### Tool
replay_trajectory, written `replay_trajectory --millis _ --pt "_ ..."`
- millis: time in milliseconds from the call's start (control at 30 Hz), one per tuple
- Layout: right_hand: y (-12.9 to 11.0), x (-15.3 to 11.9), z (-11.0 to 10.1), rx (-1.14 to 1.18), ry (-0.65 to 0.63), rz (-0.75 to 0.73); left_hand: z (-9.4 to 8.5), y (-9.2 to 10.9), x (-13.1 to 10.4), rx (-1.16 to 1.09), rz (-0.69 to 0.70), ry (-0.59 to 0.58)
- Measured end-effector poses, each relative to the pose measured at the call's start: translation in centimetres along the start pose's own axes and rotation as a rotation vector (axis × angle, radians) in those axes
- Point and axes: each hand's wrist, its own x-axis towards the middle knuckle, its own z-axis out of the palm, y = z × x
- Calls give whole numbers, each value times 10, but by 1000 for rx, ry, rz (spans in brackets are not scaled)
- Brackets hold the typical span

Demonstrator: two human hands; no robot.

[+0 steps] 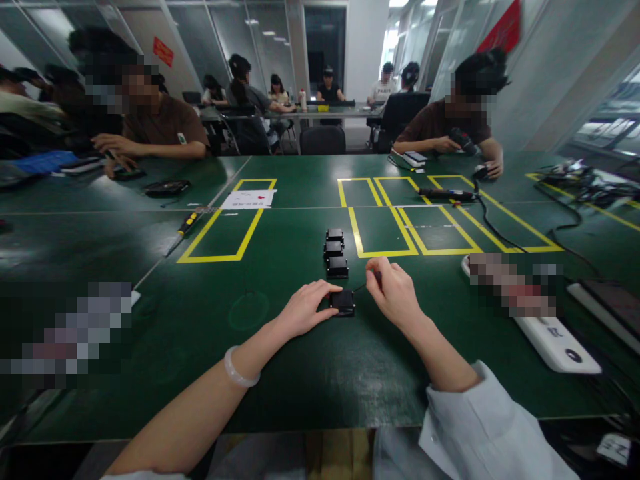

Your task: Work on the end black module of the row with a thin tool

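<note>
A small black box [343,303] with metal pins or screws at its corners lies on the green table [280,373]. My left hand [307,307] grips it from the left, thumb at its near side and fingers at its far edge. At the box's right side, my right hand [395,293] is closed in a pinch around a thin dark tool [360,288]. Its shaft points toward the box's upper right corner; most of the handle is hidden by my fingers, so its exact kind is unclear. Just beyond, three similar black boxes [337,267] stand in a line.
Yellow tape outlines [387,253] mark the table's far half. A white power strip [560,343] lies to the right, with cables [493,223] beyond. A yellow-black screwdriver [189,223] and a paper sheet [249,199] are at left. Two people sit across the table.
</note>
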Motion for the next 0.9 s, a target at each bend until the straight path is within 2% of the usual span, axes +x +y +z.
replay_trajectory --millis 900 --pt "3 0 1 5 4 12 0 -1 1 17 10 7"
